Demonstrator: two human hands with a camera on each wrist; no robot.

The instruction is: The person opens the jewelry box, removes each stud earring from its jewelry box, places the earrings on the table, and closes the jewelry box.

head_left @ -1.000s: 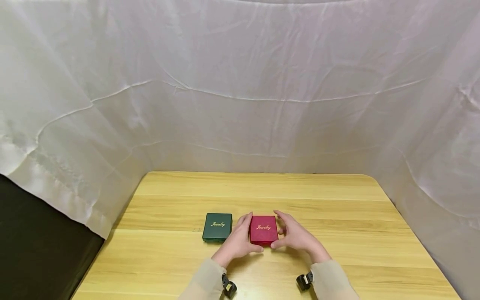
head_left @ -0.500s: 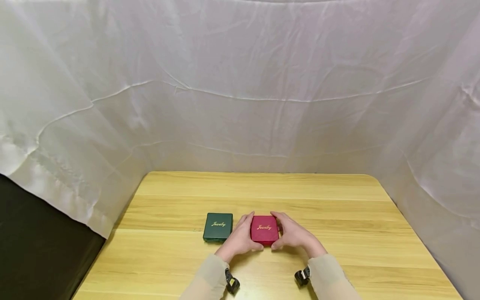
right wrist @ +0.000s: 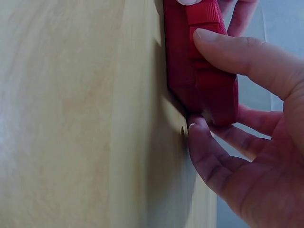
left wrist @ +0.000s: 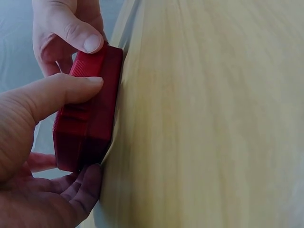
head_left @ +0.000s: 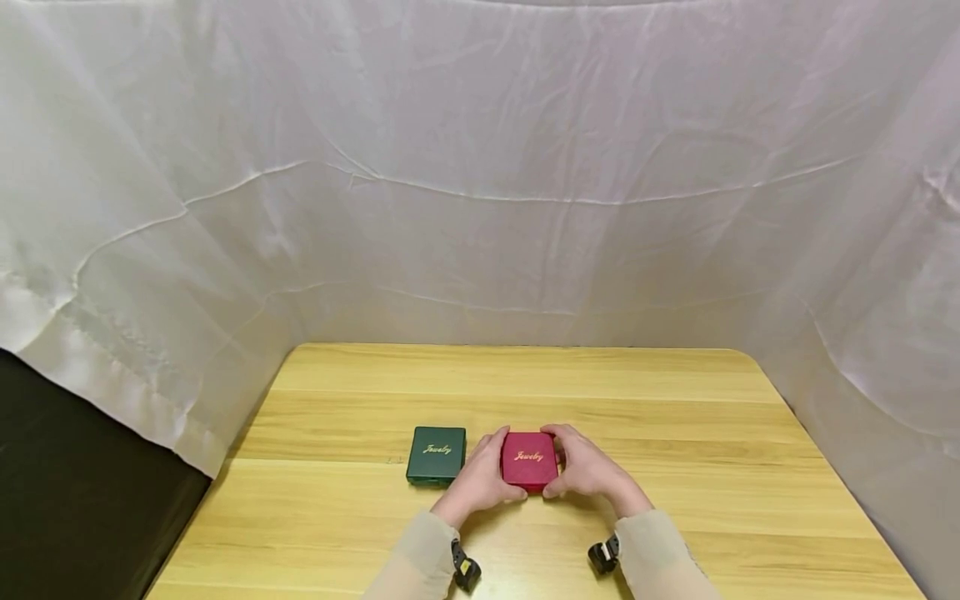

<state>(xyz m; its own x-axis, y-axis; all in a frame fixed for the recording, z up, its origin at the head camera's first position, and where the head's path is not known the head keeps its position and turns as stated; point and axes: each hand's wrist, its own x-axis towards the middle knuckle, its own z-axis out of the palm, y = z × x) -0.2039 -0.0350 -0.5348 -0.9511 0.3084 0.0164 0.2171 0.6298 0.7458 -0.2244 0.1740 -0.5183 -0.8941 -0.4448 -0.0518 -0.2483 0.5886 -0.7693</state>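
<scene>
A red jewelry box with gold "Jewelry" lettering on its closed lid lies on the wooden table, held between both hands. My left hand grips its left side, the thumb on the front face and the fingers around the side. From the right, my right hand holds it the same way, its thumb pressed on the ribbed front edge. A green jewelry box of like shape, also closed, sits just left of my left hand.
The light wooden table has rounded far corners. Pale cloth hangs behind it and along both sides. A dark panel stands at the lower left. Each wrist wears a small black camera.
The right hand's fingers have drawn in from slightly off the red jewelry box to against its right side. Both boxes stay in place; little differs in the last half second.
</scene>
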